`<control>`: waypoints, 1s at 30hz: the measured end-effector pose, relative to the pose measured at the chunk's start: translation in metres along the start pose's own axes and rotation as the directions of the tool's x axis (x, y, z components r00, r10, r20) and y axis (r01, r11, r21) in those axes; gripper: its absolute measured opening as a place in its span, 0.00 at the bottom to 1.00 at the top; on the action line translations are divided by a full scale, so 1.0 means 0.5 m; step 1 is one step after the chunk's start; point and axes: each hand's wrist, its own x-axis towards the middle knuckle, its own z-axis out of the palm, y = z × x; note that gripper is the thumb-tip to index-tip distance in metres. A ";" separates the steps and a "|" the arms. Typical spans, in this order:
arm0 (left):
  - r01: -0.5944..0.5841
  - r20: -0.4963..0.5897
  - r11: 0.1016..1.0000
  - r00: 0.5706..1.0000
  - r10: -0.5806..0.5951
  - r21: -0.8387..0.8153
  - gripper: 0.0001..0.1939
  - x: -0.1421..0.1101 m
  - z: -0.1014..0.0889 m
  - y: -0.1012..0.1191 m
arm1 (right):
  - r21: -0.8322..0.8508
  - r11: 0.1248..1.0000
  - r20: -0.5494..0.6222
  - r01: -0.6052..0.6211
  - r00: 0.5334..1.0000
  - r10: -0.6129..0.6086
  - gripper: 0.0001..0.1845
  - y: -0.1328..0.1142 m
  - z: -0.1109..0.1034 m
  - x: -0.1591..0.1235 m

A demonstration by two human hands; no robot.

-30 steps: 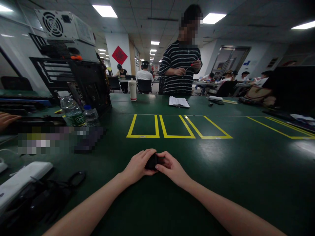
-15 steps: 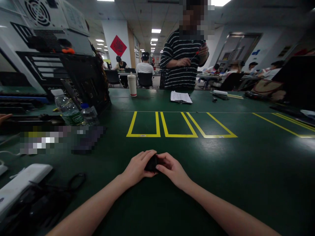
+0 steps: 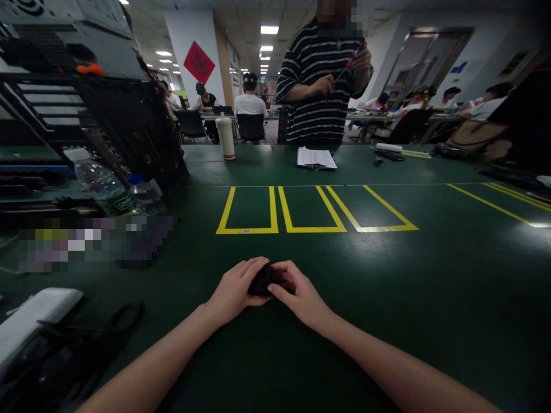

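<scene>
A small black object [image 3: 260,281] sits between my two hands, low over the green table [image 3: 379,321]; its kind cannot be made out. My left hand [image 3: 238,285] is wrapped over its left side, thumb below and fingers on top. From the right, the fingertips and thumb of my right hand [image 3: 295,288] close on its other side. Most of the object is hidden by my fingers. Beyond my hands, yellow tape outlines [image 3: 274,209] mark the table top.
To the left stand plastic bottles [image 3: 107,189], a black computer case [image 3: 142,126], a white power strip [image 3: 38,321] and dark cables [image 3: 73,355]. Farther back are a white cup [image 3: 225,137] and a clipboard with papers [image 3: 316,158]. Across the table a person in a striped shirt [image 3: 318,86] holds a screwdriver [image 3: 350,60].
The view has tilted down slightly and shifted. Both hands keep their hold on the black object, almost in the same pose. The person opposite has raised the screwdriver a little.
</scene>
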 end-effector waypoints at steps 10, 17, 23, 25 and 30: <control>-0.017 -0.019 1.000 1.000 0.016 -0.020 0.32 -0.003 -0.008 0.008 | 0.012 0.999 0.014 0.029 0.999 -0.029 0.13 0.001 0.004 -0.003; -0.014 -0.027 1.000 1.000 0.014 -0.017 0.32 -0.005 -0.007 0.009 | 0.030 1.000 -0.004 0.004 1.000 -0.003 0.15 -0.001 0.007 -0.001; -0.007 -0.026 1.000 1.000 0.006 -0.029 0.32 -0.006 -0.006 0.009 | 0.008 0.998 0.030 0.063 0.998 -0.063 0.15 -0.003 0.005 -0.003; -0.006 -0.026 0.999 1.000 0.005 -0.034 0.31 -0.006 -0.008 0.011 | -0.003 0.996 0.027 0.087 0.996 -0.087 0.16 -0.003 0.005 -0.004; -0.015 -0.026 0.999 1.000 0.015 -0.035 0.31 -0.007 -0.011 0.012 | 0.015 0.998 0.025 0.053 0.998 -0.053 0.11 -0.006 0.008 -0.005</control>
